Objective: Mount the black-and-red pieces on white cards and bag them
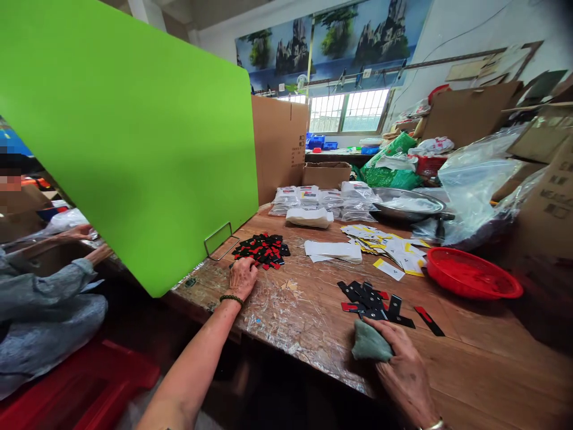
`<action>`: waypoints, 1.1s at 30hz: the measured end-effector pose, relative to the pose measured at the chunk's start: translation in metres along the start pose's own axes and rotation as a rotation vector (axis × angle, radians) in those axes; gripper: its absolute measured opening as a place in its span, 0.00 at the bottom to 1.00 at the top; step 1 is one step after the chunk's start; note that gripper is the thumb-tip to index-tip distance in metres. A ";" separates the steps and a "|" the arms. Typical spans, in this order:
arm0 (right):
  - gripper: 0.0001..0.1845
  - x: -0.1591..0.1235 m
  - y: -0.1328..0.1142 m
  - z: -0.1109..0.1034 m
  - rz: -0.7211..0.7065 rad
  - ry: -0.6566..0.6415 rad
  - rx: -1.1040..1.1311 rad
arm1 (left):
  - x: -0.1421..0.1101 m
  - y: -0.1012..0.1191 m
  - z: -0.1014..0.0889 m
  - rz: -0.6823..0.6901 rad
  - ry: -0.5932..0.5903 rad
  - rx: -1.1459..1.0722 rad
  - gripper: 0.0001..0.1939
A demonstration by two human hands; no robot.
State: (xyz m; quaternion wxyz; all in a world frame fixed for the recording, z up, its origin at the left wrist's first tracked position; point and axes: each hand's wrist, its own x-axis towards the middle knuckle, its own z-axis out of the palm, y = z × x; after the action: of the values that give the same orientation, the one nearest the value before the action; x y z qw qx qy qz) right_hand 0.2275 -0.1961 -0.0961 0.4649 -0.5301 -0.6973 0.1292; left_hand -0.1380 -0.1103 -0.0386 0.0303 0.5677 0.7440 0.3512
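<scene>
At the near edge of a heap of small black and red flat pieces rests my left hand, its fingers curled at the pile. Whether a piece is between those fingertips is hidden. My right hand grips a grey-green cloth at the table's front edge. Just beyond it lies a second, looser group of black pieces, a few showing red. One black and red strip lies apart, to the right of that group.
A green divider board stands at left, beside a wire bracket. Behind are white paper stacks, yellow-white cards, bagged packets and a metal pan. A red basket sits right. Another person sits beyond the board.
</scene>
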 end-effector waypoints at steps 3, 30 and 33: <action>0.20 0.008 -0.009 0.014 0.054 -0.016 0.104 | 0.002 -0.003 -0.005 -0.063 0.125 -0.147 0.12; 0.19 0.059 0.011 -0.011 0.181 0.332 0.072 | -0.071 0.134 0.068 -0.458 -0.485 -1.302 0.13; 0.20 0.057 0.013 -0.024 0.174 0.348 0.072 | -0.059 0.149 0.086 -0.333 -0.410 -1.171 0.07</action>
State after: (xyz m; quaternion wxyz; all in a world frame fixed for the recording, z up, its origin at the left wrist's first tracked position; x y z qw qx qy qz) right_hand 0.2539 -0.1493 -0.0630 0.5841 -0.5857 -0.5529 0.1001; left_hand 0.0435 -0.1037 -0.0411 0.5311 0.3897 0.4861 0.5742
